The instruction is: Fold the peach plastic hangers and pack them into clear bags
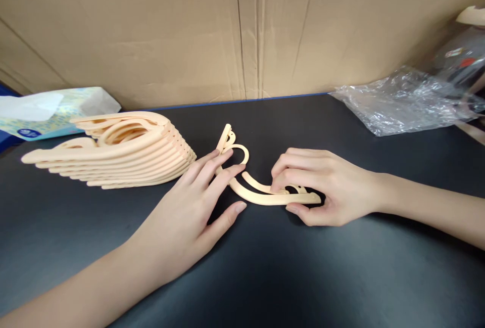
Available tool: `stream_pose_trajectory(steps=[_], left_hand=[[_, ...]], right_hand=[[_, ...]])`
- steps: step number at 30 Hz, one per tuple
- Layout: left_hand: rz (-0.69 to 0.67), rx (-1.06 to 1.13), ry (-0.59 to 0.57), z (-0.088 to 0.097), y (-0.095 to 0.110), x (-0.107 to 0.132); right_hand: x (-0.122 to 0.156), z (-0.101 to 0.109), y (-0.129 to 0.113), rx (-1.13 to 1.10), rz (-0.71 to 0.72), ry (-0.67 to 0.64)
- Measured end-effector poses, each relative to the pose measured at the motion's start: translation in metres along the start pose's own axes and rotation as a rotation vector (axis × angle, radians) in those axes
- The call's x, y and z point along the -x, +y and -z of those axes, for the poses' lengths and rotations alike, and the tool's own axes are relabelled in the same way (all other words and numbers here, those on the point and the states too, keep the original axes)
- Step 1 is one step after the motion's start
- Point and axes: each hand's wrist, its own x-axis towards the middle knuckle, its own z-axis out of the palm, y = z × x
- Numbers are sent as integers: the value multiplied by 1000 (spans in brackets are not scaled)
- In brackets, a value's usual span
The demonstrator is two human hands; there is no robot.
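A single peach plastic hanger point(261, 194) lies on the black table point(265, 277), folded at its middle. My right hand point(326, 186) pinches its right end between thumb and curled fingers. My left hand point(197, 201) rests on the hanger's left half with fingers stretched out flat and thumb apart. To the left, a stack of several identical peach hangers point(125, 151) lies fanned on the table, just beyond my left fingertips.
A tissue pack point(49, 113) sits at the back left behind the stack. Crumpled clear plastic bags point(409, 100) lie at the back right. A cardboard wall point(242, 30) closes off the far edge of the table.
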Motion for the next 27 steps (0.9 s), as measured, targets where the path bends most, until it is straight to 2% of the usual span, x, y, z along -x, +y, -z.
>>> stream_pose_trajectory(steps=[19,23,27], left_hand=[[11,1,-38,-1,-1,0],[18,-4,-47,-1,-1,1],[15,-6,-41,-1,-1,1]], right_hand=[[-1,-2,4,97,18,57],[-1,-3,7,206,-68,113],[-1,-5,8,273,-173,115]])
